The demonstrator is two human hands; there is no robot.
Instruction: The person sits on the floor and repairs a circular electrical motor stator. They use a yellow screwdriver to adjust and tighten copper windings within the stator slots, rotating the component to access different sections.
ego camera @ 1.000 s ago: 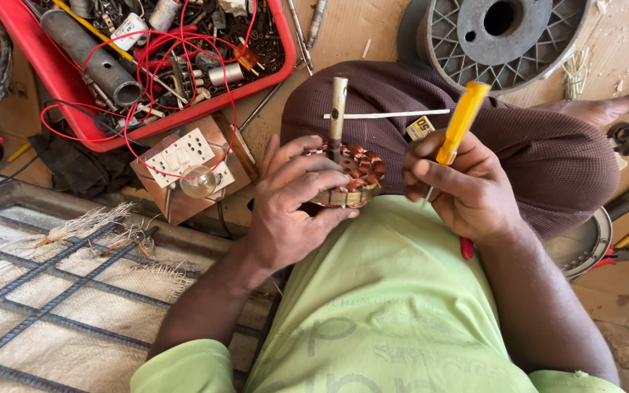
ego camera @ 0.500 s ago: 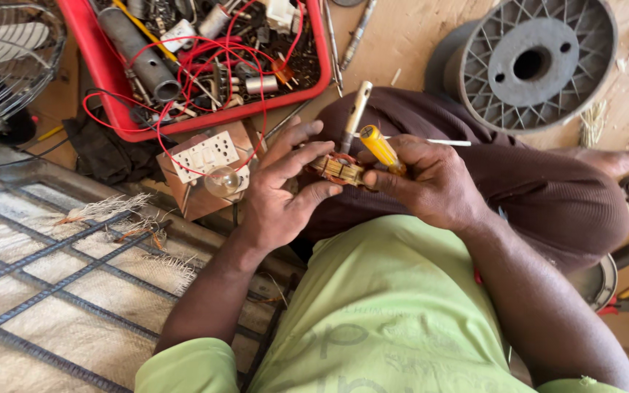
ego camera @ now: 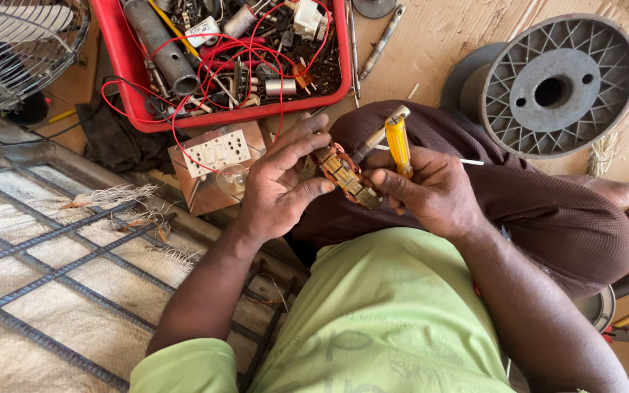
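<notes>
My left hand (ego camera: pixel 279 183) and my right hand (ego camera: pixel 434 191) meet over my lap, both gripping a small motor winding core (ego camera: pixel 347 176) with copper wire and a metal shaft sticking up to the right. The left hand's fingers spread along the core's left side. Tucked in the right hand as well is a yellow-handled screwdriver (ego camera: pixel 399 143), its handle pointing up and away. I wear a green shirt and dark brown trousers.
A red tray (ego camera: pixel 216 116) of red wires, metal tubes and parts lies ahead. A switch board with a bulb (ego camera: pixel 216 164) sits beside my left hand. A grey plastic spool (ego camera: pixel 555 87) lies at right, a fan guard (ego camera: pixel 9 51) at left, a steel grid (ego camera: pixel 45 247) below it.
The view has shifted and my hands have come closer together on the core. The yellow screwdriver, held out to the right a second ago, now stands upright next to the shaft.
</notes>
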